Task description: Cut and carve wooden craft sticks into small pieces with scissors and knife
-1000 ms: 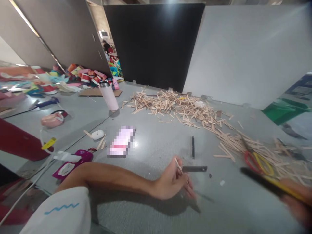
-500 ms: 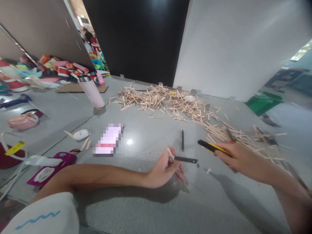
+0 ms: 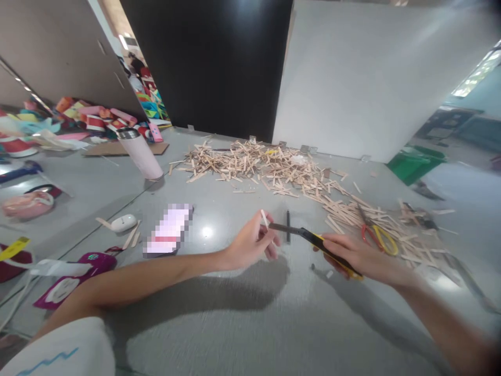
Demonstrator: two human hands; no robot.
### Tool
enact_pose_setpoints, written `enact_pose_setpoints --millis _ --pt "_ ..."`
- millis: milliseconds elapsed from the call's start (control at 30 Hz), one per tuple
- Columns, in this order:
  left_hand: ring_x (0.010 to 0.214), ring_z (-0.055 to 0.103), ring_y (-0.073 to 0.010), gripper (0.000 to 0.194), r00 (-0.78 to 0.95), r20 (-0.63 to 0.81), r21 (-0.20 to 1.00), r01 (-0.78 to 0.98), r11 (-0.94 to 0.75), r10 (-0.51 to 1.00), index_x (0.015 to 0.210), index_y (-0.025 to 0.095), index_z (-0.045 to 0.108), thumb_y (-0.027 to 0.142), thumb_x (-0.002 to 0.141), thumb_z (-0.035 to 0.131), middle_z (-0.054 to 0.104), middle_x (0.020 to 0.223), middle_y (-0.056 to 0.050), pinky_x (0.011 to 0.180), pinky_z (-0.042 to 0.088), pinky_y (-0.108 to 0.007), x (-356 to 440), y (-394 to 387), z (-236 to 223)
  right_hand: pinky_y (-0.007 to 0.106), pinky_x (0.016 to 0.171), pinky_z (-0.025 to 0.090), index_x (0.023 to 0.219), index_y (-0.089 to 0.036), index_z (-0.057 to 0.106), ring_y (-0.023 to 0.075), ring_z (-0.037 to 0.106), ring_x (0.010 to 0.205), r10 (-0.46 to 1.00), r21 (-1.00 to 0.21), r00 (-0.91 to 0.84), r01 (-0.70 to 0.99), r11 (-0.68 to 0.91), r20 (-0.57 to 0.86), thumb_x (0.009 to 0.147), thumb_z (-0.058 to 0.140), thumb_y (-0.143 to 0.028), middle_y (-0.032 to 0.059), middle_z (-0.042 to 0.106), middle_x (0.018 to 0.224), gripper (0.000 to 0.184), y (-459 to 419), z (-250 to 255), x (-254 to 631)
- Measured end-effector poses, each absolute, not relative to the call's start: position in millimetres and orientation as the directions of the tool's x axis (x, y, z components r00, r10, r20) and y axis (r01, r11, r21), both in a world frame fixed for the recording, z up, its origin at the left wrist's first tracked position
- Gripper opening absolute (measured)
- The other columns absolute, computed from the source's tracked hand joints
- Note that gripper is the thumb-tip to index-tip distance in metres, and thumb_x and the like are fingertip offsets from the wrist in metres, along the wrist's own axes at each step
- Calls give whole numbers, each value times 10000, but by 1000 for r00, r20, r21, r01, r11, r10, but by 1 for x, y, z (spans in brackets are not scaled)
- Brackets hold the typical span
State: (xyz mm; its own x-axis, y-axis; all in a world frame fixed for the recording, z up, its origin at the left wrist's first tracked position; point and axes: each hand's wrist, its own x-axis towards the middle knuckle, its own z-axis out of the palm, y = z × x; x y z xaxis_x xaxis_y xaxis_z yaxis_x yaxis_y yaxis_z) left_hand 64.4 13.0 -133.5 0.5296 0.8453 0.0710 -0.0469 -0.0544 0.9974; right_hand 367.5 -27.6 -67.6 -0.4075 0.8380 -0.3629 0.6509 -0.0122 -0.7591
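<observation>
My left hand (image 3: 254, 237) is closed in a pinch, with a short wooden stick (image 3: 265, 219) poking up from its fingers. A dark cutter blade (image 3: 285, 228) reaches from those fingers to the front end of a yellow and black utility knife (image 3: 331, 251). My right hand (image 3: 354, 253) is wrapped round the knife's handle. Whether the blade sits inside the knife or only touches its tip, I cannot tell. Just behind the blade, a slim black stick-like piece (image 3: 288, 216) lies on the grey table (image 3: 219, 324).
A heap of wooden sticks (image 3: 250, 163) spreads along the back, with red and yellow scissors (image 3: 379, 237) at its right end. To the left are a phone (image 3: 168, 230), a white mouse (image 3: 123, 223), a pink bottle (image 3: 141, 156) and a purple case (image 3: 78, 277). Beyond the right edge stands a green bin (image 3: 417, 163).
My right hand has brought the utility knife left and lower, so its front end now meets the blade. My left hand has risen slightly, still pinching stick and blade. The view has shifted a little.
</observation>
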Motion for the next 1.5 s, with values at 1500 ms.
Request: enact_pose_setpoints --millis 1500 --pt "492 577 -110 323 544 116 988 23 -153 831 1008 231 494 525 1074 611 589 592 70 471 389 -207 47 59 -117 337 686 537 1128 -230 648 215 720 676 890 -706 -369 704 79 -269 993 648 -543 11 730 794 341 -21 -103 355"
